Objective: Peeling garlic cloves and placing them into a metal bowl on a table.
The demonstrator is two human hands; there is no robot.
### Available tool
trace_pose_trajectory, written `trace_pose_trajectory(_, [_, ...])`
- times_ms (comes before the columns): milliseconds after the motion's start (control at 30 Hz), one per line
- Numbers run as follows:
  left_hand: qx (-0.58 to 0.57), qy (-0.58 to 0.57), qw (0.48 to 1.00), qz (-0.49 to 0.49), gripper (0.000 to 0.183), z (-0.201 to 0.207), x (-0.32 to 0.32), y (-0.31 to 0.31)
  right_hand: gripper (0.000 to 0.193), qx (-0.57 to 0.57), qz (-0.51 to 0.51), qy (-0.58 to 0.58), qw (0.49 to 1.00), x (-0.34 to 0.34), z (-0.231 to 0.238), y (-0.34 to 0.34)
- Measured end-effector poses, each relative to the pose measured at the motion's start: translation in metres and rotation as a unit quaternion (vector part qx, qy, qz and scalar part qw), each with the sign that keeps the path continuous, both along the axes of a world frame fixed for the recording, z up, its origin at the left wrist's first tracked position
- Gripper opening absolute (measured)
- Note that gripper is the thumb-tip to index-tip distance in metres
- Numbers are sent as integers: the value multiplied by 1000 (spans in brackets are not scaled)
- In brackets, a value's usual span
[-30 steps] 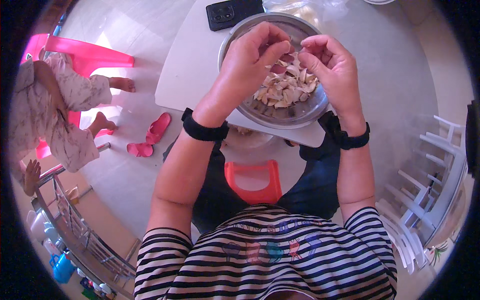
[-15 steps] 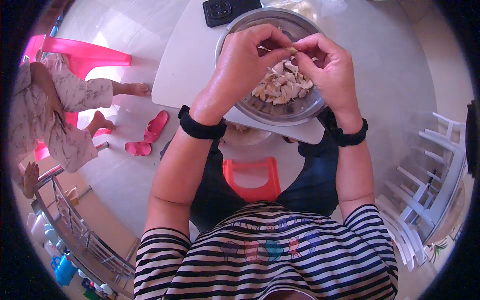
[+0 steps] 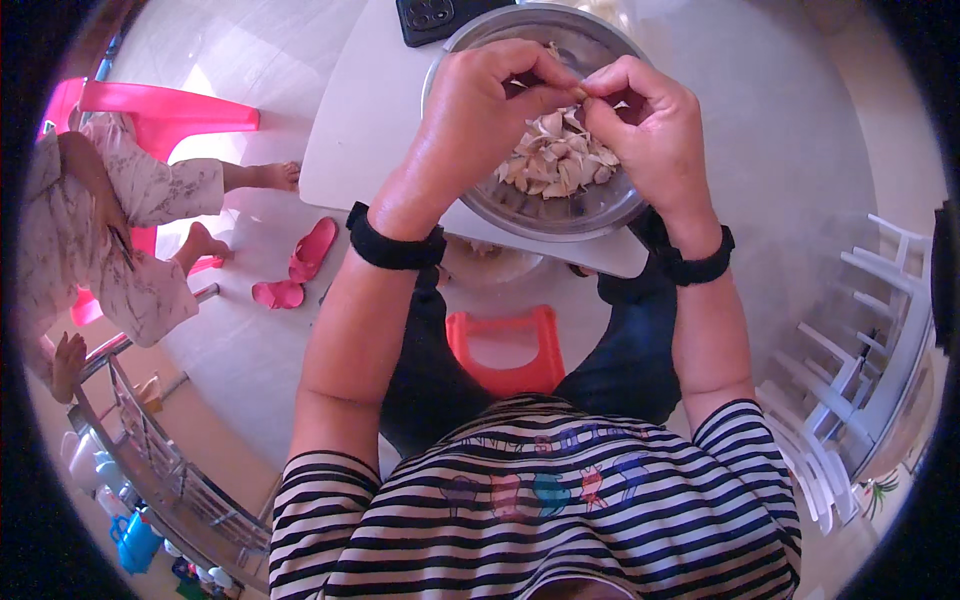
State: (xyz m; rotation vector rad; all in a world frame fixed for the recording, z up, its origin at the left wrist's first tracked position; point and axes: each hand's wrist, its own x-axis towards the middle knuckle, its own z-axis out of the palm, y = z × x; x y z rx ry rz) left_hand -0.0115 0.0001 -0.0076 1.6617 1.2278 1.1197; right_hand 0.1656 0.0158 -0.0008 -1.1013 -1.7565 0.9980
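My left hand [image 3: 490,105] and my right hand [image 3: 655,125] meet fingertip to fingertip over a wide metal bowl [image 3: 480,205]. Both are closed in a pinch on a small, pale yellowish garlic clove [image 3: 580,94], mostly covered by the fingers. Below them in the bowl lies a heap of unpeeled garlic cloves [image 3: 560,165], with whitish papery skins and some purplish tints. The far part of the bowl's inside is partly hidden behind my hands. Each of my wrists wears a black band.
The bowl stands on a white table [image 3: 350,130], beside a black phone [image 3: 430,20]. A pale basin [image 3: 490,265] shows under the near edge. A red stool [image 3: 505,350] is between my legs. Left are pink slippers [image 3: 315,250] and a seated person [image 3: 140,200]; right, a white rack [image 3: 860,380].
Both hands have shifted slightly left and away from me, still pinching the clove. The whole view has also moved a little, with the bowl sitting slightly further up and left.
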Motion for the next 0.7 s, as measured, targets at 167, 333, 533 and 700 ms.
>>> trace_pose_trajectory(167, [-8, -5, 1000, -11, 9, 1, -3, 0, 4, -11, 9, 22, 1000, 0, -2, 0])
trace_pose_trajectory(333, [-17, 1, 999, -34, 8, 2, -5, 0, 2, -15, 12, 27, 999, -2, -3, -1])
trace_pose_trajectory(533, [-80, -126, 988, -34, 10, 7, -2, 1, 3, -148, 81, 135, 976, 7, 4, 3])
trace_pose_trajectory(700, [-73, -138, 988, -7, 14, 0, -1, 2, 5, -175, 82, 158, 968, 5, 7, 3])
